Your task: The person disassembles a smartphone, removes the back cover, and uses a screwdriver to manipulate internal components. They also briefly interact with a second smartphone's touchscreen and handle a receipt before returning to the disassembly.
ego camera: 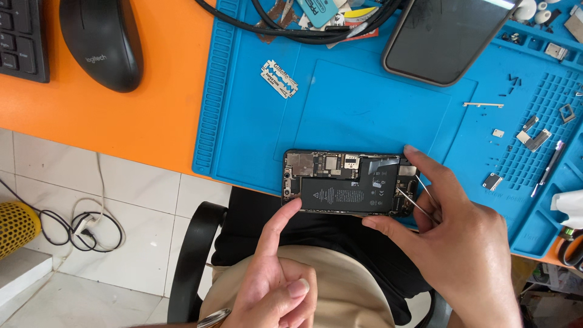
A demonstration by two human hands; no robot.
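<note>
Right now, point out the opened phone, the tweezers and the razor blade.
opened phone [349,195]: head view, on its black battery.
tweezers [412,201]: head view, on the thin metal prongs held in the right hand [461,243].
razor blade [279,79]: head view, on the blade's flat middle.

Opened phone [349,182] between left hand [276,273] and tweezers-holding right hand [452,243]

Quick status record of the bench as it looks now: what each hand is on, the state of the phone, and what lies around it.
left hand: index fingertip touches the near edge of the opened phone
right hand: holds the phone's right end and grips tweezers, tips at its inside
opened phone: screen off, black battery and boards exposed, lying at the near edge of the blue mat
on mat: razor blade, second phone, small metal parts
off mat: black mouse on orange desk
</note>
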